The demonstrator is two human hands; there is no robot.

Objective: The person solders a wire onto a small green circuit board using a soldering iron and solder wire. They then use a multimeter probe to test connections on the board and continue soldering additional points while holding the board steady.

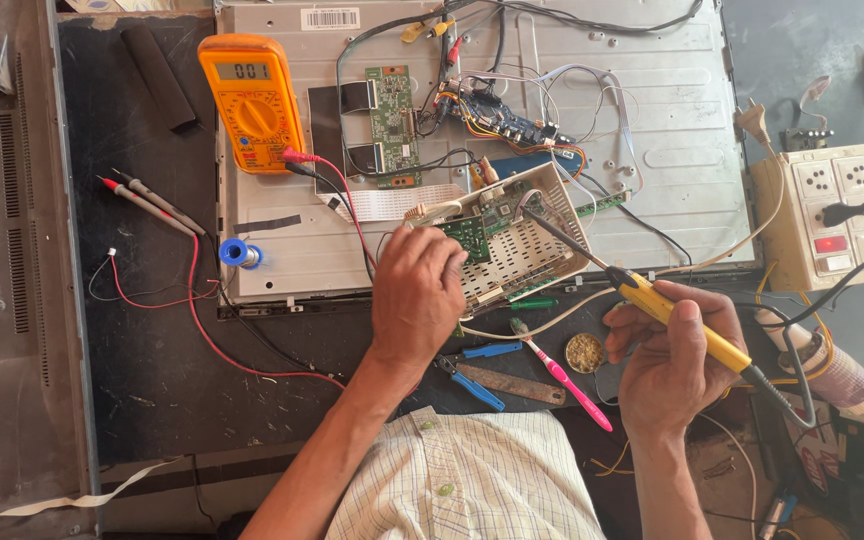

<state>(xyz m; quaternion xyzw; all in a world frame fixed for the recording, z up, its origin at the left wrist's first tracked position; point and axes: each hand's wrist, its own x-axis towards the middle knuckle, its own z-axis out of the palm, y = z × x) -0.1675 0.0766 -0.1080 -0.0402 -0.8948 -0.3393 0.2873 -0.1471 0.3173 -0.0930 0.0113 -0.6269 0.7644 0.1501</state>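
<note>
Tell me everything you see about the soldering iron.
The soldering iron has a yellow handle with a black collar and a thin dark metal shaft. The right hand holds it like a pen, slanted up to the left. Its tip meets the circuit board that the left hand steadies. A dark cord leaves its rear end.

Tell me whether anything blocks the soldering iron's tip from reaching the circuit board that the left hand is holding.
Nothing visible does. The right hand holds the yellow soldering iron, and its dark shaft runs freely up to the tilted circuit board. The left hand grips the board's lower left edge, clear of the tip. Loose wires lie beyond the board, not across the path.
</note>
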